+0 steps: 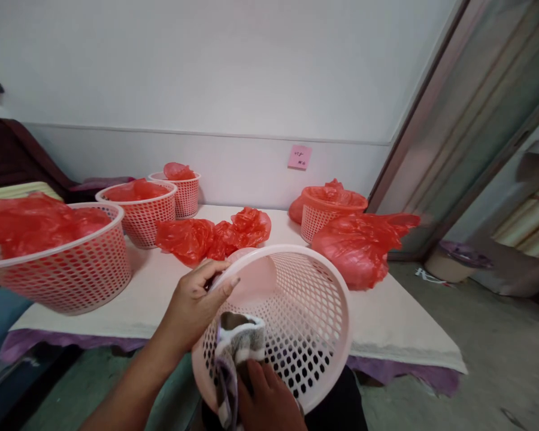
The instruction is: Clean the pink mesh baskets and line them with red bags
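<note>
Table [139,299], centre of the frame: a pale, flat top with a purple cloth showing under its near edge; bare surface lies between the baskets and along the front edge, and grey floor opens at lower right.

Large basket [67,263], left edge: pink perforated plastic, round, holding crumpled red plastic bags. Behind it, toward the wall, stand a medium basket [144,221] and a small basket [184,194], each also holding red plastic. A fourth basket [323,212], right of centre, is lined with red plastic folded over its rim.

Held basket [296,323], lower centre: pink, round, lattice-walled, tilted with its mouth toward the camera, in front of the table's near edge; it is empty apart from the cloth.

Loose red bags [215,236] lie crumpled mid-table; another bag [359,245] sits at the right edge.

Left hand [193,308]: closed on the held basket's rim, thumb over the edge.

Right hand [263,398], bottom edge: fingers closed on a grey-and-white striped cloth [238,344], pressed against the basket's near wall.

Pink sticky note [299,157] on the wall.
</note>
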Action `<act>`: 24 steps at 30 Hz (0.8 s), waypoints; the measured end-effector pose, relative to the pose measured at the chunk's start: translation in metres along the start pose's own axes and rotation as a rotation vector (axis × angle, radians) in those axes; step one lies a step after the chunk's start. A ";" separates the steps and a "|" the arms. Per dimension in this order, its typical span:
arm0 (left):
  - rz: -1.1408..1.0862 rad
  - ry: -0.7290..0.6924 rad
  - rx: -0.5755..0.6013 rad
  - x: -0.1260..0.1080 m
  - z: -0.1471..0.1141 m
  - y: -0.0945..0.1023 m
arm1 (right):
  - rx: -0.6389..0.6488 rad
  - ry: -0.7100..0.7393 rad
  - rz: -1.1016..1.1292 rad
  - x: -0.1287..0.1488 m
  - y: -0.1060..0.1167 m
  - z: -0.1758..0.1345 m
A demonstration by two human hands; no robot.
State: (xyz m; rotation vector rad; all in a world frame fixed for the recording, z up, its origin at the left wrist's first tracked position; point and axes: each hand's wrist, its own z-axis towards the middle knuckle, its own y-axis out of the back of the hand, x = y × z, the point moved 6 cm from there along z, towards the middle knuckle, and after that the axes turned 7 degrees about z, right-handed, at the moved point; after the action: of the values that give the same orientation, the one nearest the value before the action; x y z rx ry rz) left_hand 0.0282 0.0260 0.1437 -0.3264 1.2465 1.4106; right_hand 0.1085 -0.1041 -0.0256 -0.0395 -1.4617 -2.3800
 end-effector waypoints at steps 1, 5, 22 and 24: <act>0.030 0.008 0.008 0.001 -0.006 -0.004 | 0.001 -0.027 0.068 0.001 0.009 0.007; 0.017 0.184 0.053 0.015 -0.045 -0.031 | -0.034 -0.182 0.440 0.001 0.050 0.035; -0.253 0.245 -0.132 0.037 -0.045 -0.009 | 0.414 -0.300 -0.146 -0.069 0.043 0.026; -0.278 0.263 -0.130 0.034 -0.041 -0.009 | 0.398 -0.360 -0.109 -0.069 0.048 0.031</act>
State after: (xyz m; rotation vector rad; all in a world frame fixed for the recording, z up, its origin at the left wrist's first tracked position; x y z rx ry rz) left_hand 0.0074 0.0093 0.0965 -0.7654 1.2647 1.2368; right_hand 0.1835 -0.0773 0.0167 -0.3104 -2.1316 -2.1966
